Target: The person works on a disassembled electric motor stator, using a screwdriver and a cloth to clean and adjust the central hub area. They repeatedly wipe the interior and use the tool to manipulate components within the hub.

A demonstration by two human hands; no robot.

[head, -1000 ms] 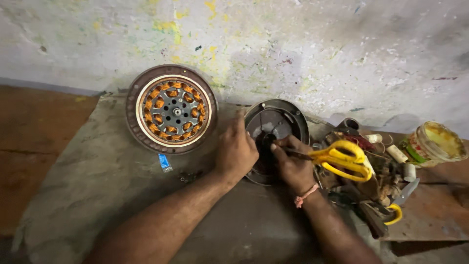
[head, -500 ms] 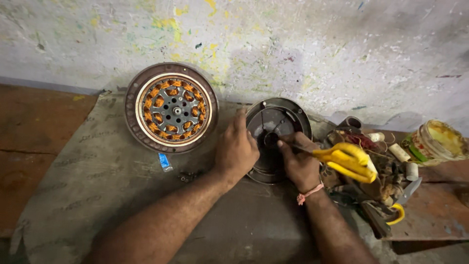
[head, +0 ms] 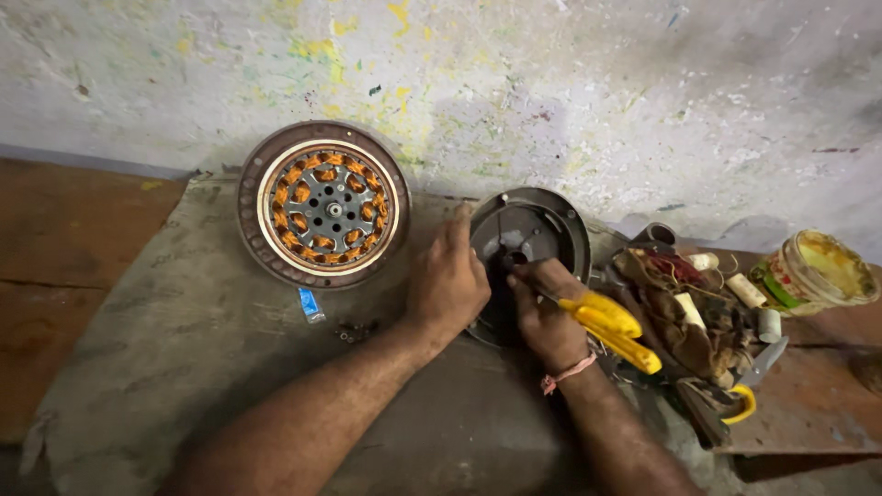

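From the head view, the person is bent over a grey, worn mat [head: 184, 367] spread on the floor against a paint-splattered wall [head: 551, 83]. The left hand [head: 447, 280] lies flat on the rim of a dark round motor cover [head: 542, 225], its fingers together and pressed against the cover's left edge, steadying it. The right hand [head: 545, 317] sits just beside it, its fingers closed around the yellow-handled scissors [head: 606, 326], whose tip points into the middle of the cover while the handles stick out to the right. A reddish thread is tied at that wrist. The cover rests at the far edge of the mat, near the wall, between both hands. To the left, well apart from the hands, a round stator with copper windings [head: 323, 204] leans at the wall. A small blue scrap [head: 310, 304] and a few tiny screws [head: 354, 332] lie on the mat in front of it. To the right sits a heap of rags and tools [head: 689, 312], and beyond it a yellow-stained tub [head: 818, 268].
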